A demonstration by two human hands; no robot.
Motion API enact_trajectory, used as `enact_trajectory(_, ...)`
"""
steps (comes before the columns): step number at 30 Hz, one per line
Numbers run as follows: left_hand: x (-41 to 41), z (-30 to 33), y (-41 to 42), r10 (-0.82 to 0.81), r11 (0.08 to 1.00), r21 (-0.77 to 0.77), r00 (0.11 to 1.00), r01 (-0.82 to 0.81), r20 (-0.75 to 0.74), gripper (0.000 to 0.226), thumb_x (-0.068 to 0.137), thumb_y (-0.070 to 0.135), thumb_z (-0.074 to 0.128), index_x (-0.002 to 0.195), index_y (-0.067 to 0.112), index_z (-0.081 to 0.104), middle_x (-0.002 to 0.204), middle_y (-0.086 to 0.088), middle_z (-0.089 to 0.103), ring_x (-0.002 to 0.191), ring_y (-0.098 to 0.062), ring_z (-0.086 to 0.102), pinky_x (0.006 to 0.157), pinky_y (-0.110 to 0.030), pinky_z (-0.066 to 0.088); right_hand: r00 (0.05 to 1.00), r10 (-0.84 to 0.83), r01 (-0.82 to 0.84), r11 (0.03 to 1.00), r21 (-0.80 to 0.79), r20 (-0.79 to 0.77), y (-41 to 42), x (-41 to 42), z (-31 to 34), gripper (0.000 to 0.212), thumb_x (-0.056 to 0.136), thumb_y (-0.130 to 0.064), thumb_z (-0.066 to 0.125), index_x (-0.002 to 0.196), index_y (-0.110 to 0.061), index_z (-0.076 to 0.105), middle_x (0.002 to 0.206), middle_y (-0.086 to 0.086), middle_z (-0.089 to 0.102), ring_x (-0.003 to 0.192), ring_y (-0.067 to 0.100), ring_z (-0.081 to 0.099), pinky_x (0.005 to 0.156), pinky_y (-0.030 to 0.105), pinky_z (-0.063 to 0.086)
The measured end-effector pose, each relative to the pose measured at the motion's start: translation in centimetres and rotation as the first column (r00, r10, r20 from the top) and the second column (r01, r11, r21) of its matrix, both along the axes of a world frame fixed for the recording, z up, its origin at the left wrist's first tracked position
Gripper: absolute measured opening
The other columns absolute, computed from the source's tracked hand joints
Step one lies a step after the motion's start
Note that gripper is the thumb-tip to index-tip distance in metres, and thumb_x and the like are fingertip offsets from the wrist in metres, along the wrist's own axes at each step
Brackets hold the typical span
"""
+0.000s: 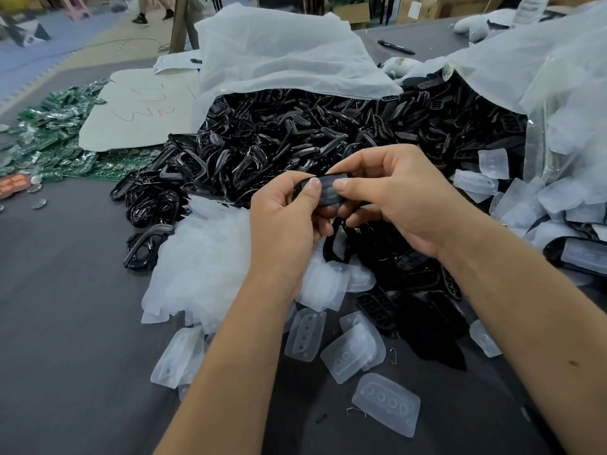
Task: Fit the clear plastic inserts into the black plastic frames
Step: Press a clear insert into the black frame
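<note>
Both hands meet over the middle of the table around one black plastic frame (300, 188) with a clear insert (328, 192) lying in it. My left hand (282, 221) grips the frame's left end, thumb pressing on the insert. My right hand (394, 198) grips the right end, its thumb on the insert too. A big heap of black frames (295, 133) spills from a white bag behind the hands. Loose clear inserts (386, 399) lie on the grey cloth near me, and a pile of them (203, 257) sits to the left.
A white plastic bag (279, 54) covers the frame heap. A second clear bag (565, 103) with more inserts is at the right. Green circuit boards (56, 133) and a white card (138, 110) lie at the far left. A black marker (395, 46) rests far back.
</note>
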State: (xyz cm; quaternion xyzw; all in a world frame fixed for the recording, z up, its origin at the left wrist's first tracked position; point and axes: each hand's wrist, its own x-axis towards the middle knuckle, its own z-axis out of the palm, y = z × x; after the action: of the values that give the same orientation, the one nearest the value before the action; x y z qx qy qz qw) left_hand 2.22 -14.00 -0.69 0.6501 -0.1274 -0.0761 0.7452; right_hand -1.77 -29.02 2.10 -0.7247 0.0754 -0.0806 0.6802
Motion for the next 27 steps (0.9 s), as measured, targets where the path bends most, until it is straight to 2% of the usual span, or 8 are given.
enact_trajectory(5, 0.0, 0.1, -0.1, 0.000, 1.000, -0.013, 1.000, 0.000, -0.023, 0.027, 0.107, 0.008, 0.054, 0.089, 0.013, 0.074, 0.069, -0.010, 0.068, 0.048, -0.012, 0.055, 0.045, -0.019, 0.044, 1.000, -0.029, 0.029, 0.999, 0.046, -0.004, 0.0, 0.1, -0.2, 0.011, 0.092, 0.004, 0.072, 0.096, -0.006, 0.074, 0.075, 0.005, 0.074, 0.062, 0.014, 0.070, 0.056, 0.021, 0.055)
enact_trajectory(10, -0.1, 0.0, -0.1, 0.008, 1.000, 0.002, 1.000, -0.008, -0.009, 0.024, 0.107, 0.008, 0.053, 0.093, 0.009, 0.072, 0.073, -0.014, 0.067, 0.048, -0.012, 0.055, 0.044, -0.018, 0.043, 0.999, -0.030, 0.032, 0.991, 0.127, -0.018, -0.1, 0.2, -0.3, 0.013, 0.091, 0.006, 0.072, 0.092, -0.007, 0.075, 0.074, 0.004, 0.075, 0.061, 0.012, 0.069, 0.055, 0.019, 0.054)
enact_trajectory(15, -0.1, 0.1, -0.1, 0.018, 1.000, 0.024, 1.000, -0.018, -0.001, 0.025, 0.107, 0.008, 0.053, 0.091, 0.009, 0.072, 0.068, -0.008, 0.067, 0.048, -0.012, 0.055, 0.045, -0.019, 0.044, 1.000, -0.019, 0.021, 0.991, 0.129, -0.010, -0.1, 0.2, -0.3, 0.013, 0.093, 0.006, 0.070, 0.093, -0.006, 0.074, 0.075, 0.004, 0.074, 0.062, 0.013, 0.069, 0.054, 0.020, 0.054)
enact_trajectory(17, -0.1, 0.2, -0.1, 0.027, 0.999, 0.028, 1.000, -0.026, -0.007, 0.025, 0.107, 0.008, 0.054, 0.090, 0.009, 0.073, 0.068, -0.007, 0.068, 0.048, -0.012, 0.055, 0.046, -0.019, 0.045, 0.999, -0.002, 0.001, 1.000, 0.022, 0.044, -0.3, 0.1, -0.2, 0.014, 0.094, 0.003, 0.069, 0.103, -0.006, 0.074, 0.085, 0.010, 0.073, 0.068, 0.016, 0.070, 0.056, 0.023, 0.055)
enact_trajectory(19, -0.2, 0.2, -0.1, 0.034, 0.999, 0.020, 0.999, -0.034, -0.026, 0.026, 0.107, 0.007, 0.053, 0.090, 0.009, 0.074, 0.066, -0.004, 0.068, 0.049, -0.010, 0.056, 0.045, -0.018, 0.044, 0.988, 0.043, -0.007, 0.974, -0.228, 0.151, -0.9, -0.2, 0.1, 0.025, 0.092, 0.000, 0.071, 0.112, -0.015, 0.074, 0.104, 0.011, 0.072, 0.082, 0.020, 0.070, 0.063, 0.032, 0.060)
enact_trajectory(21, -0.1, 0.4, -0.1, 0.038, 0.999, -0.011, 0.997, -0.039, -0.062, 0.025, 0.106, 0.006, 0.053, 0.094, 0.007, 0.074, 0.062, -0.002, 0.066, 0.048, -0.008, 0.055, 0.044, -0.016, 0.043, 0.963, 0.160, -0.043, 0.886, -0.461, 0.216, -1.6, -0.5, 0.5, 0.036, 0.087, -0.001, 0.073, 0.116, -0.023, 0.075, 0.115, -0.001, 0.070, 0.100, 0.016, 0.068, 0.075, 0.042, 0.063)
enact_trajectory(23, -0.1, 0.6, 0.0, 0.029, 0.998, -0.045, 0.993, -0.034, -0.112, 0.023, 0.106, 0.005, 0.054, 0.097, 0.005, 0.075, 0.060, -0.001, 0.064, 0.047, -0.008, 0.054, 0.044, -0.016, 0.042, 0.944, 0.243, -0.071, 0.809, -0.584, 0.222, -2.0, -0.6, 0.6, 0.036, 0.086, -0.001, 0.078, 0.114, -0.023, 0.077, 0.118, -0.007, 0.067, 0.111, 0.016, 0.066, 0.077, 0.043, 0.062)
enact_trajectory(27, -0.1, 0.9, 0.1, -0.006, 0.996, -0.087, 0.984, -0.010, -0.179, 0.024, 0.105, 0.005, 0.055, 0.093, 0.007, 0.077, 0.067, -0.007, 0.069, 0.052, -0.008, 0.057, 0.047, -0.014, 0.044, 0.932, 0.236, 0.015, 0.734, -0.679, 0.276, -2.0, -0.3, 0.3, 0.015, 0.088, -0.011, 0.082, 0.102, -0.018, 0.083, 0.110, -0.004, 0.070, 0.097, 0.015, 0.069, 0.071, 0.038, 0.058)
